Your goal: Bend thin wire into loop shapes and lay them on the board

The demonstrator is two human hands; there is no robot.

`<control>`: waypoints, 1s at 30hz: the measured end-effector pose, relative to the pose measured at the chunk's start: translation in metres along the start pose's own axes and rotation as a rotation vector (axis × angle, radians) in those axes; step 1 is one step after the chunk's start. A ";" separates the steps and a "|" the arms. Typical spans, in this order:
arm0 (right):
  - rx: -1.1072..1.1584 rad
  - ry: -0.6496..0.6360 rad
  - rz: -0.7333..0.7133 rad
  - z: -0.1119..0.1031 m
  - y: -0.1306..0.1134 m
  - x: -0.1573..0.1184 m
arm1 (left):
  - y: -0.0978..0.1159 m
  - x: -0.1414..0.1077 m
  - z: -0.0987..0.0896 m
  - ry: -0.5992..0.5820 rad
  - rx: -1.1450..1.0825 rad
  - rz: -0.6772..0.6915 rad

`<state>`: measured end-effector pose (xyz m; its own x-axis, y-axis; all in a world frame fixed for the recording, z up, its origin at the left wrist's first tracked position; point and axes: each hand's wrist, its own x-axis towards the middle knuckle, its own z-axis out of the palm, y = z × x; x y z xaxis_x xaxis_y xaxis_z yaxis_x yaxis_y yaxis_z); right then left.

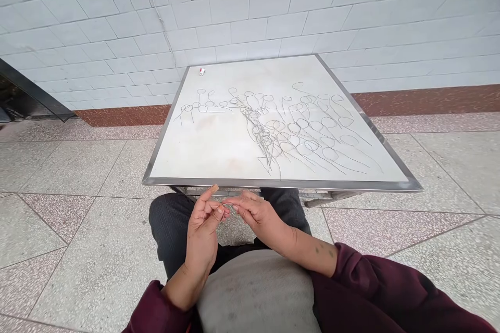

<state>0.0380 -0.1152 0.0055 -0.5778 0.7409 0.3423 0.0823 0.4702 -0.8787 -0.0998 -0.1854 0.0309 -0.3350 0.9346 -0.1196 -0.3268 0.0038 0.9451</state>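
Just in front of the table's near edge, both hands meet over my lap around a thin wire (232, 210), part of which shows as a curve between the fingers. My left hand (205, 223) pinches it between thumb and fingers; the index finger points up with a tan wrap at its tip. From the other side my right hand (260, 216) closes thumb and fingertips on the same wire. The wire's full shape is too fine to make out. On the table lie several thin wires bent into loops with straight tails (299, 125), some heaped in a tangled bunch (265, 138).
The white table (203, 151) has a metal rim and stands close to a tiled wall (273, 15). A small white and red object (202, 71) sits at its far left corner. Below is a speckled stone floor (97, 239). A dark opening (23, 93) shows at far left.
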 end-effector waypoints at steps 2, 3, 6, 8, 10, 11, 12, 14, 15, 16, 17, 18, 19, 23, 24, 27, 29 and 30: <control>0.058 0.015 0.048 0.000 -0.001 0.000 | 0.001 0.001 -0.001 -0.020 0.013 -0.006; 0.134 0.018 0.098 0.000 -0.001 0.000 | 0.002 0.001 -0.001 -0.036 0.031 -0.008; 0.448 -0.032 0.268 -0.001 -0.003 0.002 | 0.007 0.002 -0.003 -0.091 0.095 -0.021; 0.607 -0.068 0.335 -0.001 -0.005 0.003 | 0.008 0.001 -0.003 -0.123 0.125 -0.037; 0.683 -0.078 0.357 -0.001 -0.005 0.003 | 0.008 0.000 -0.003 -0.145 0.135 -0.056; 0.702 -0.076 0.363 -0.001 -0.005 0.002 | 0.007 -0.001 -0.002 -0.151 0.133 -0.065; 0.717 -0.073 0.371 0.000 -0.005 0.002 | 0.006 -0.002 -0.001 -0.155 0.127 -0.071; 0.745 -0.060 0.396 0.002 -0.004 0.001 | 0.004 -0.004 0.001 -0.159 0.110 -0.079; 0.761 -0.048 0.412 0.004 -0.004 0.001 | 0.003 -0.005 0.002 -0.159 0.101 -0.081; 0.779 -0.035 0.426 0.005 -0.004 0.001 | 0.002 -0.005 0.003 -0.159 0.094 -0.081; 0.797 -0.023 0.436 0.006 -0.004 0.001 | 0.001 -0.005 0.003 -0.158 0.089 -0.079; 0.812 -0.011 0.443 0.007 -0.003 0.001 | 0.001 -0.005 0.004 -0.157 0.085 -0.076; 0.823 0.000 0.448 0.008 -0.003 0.000 | 0.000 -0.005 0.004 -0.155 0.082 -0.073; 0.784 0.005 0.448 0.010 0.001 0.000 | -0.003 -0.002 0.002 -0.140 0.078 -0.100; 0.759 0.000 0.444 0.010 0.003 0.000 | -0.003 -0.001 0.002 -0.137 0.077 -0.112; 0.698 -0.013 0.439 0.011 0.008 0.000 | -0.005 0.003 -0.001 -0.138 0.077 -0.134; 0.656 -0.031 0.431 0.009 0.010 0.001 | -0.005 0.007 -0.004 -0.148 0.096 -0.149; 0.628 -0.046 0.423 0.008 0.010 0.002 | -0.004 0.009 -0.005 -0.158 0.112 -0.158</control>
<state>0.0309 -0.1131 -0.0055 -0.6341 0.7702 -0.0685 -0.1652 -0.2214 -0.9611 -0.1060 -0.1785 0.0241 -0.1420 0.9634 -0.2273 -0.2615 0.1850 0.9473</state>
